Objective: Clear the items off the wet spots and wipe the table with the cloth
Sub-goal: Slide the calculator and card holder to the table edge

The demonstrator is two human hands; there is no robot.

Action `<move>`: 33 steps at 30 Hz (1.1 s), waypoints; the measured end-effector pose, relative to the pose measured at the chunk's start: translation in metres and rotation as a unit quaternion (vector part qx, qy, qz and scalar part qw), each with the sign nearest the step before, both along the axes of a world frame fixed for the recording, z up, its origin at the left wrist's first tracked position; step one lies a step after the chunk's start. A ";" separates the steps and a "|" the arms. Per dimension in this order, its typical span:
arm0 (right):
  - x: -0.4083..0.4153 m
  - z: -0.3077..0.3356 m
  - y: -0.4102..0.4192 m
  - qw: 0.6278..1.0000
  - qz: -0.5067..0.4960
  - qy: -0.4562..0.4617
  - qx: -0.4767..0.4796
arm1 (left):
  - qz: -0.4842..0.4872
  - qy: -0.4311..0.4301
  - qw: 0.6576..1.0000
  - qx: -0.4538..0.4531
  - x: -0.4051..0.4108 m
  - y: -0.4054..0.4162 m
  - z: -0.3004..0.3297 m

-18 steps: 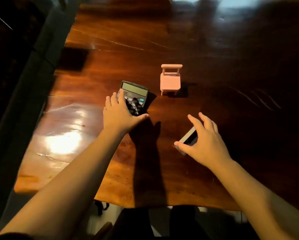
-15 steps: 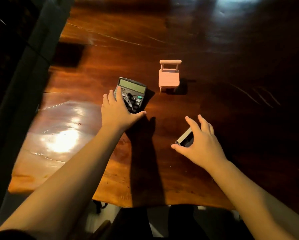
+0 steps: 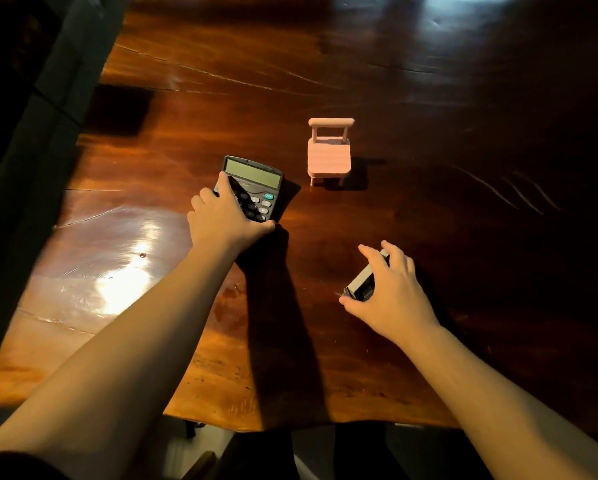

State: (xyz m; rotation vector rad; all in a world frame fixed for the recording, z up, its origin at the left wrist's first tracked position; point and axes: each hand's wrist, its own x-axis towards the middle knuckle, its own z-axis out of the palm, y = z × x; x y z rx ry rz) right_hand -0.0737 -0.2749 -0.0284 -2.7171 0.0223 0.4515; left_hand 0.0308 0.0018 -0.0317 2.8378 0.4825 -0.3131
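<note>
A dark calculator [image 3: 256, 183] lies on the glossy wooden table [image 3: 412, 98], left of centre. My left hand [image 3: 226, 220] grips its near end, fingers along the left edge and thumb at the near right corner. To the right and nearer, my right hand [image 3: 391, 296] clasps a small silver and black box-like object [image 3: 361, 282], thumb at its near end and fingers at its far end; most of it is hidden under the palm. A small pink toy chair [image 3: 328, 154] stands upright beyond both hands. A small wet patch [image 3: 230, 294] shows beside my left forearm. No cloth is in view.
The table's near edge [image 3: 290, 426] runs just in front of my body, and its left edge borders a dark bench or wall [image 3: 31, 133]. A bright glare [image 3: 117, 282] lies on the wood at the left. A dark square shadow [image 3: 117, 110] sits at the far left.
My left hand has slid further onto the calculator and closed around its near end. My right hand has tightened around the small object. The view has shifted slightly.
</note>
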 end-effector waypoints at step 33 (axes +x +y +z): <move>-0.068 0.053 -0.152 0.960 -0.255 -0.114 0.023 | -0.174 -0.020 0.979 -0.107 -0.063 -0.233 0.058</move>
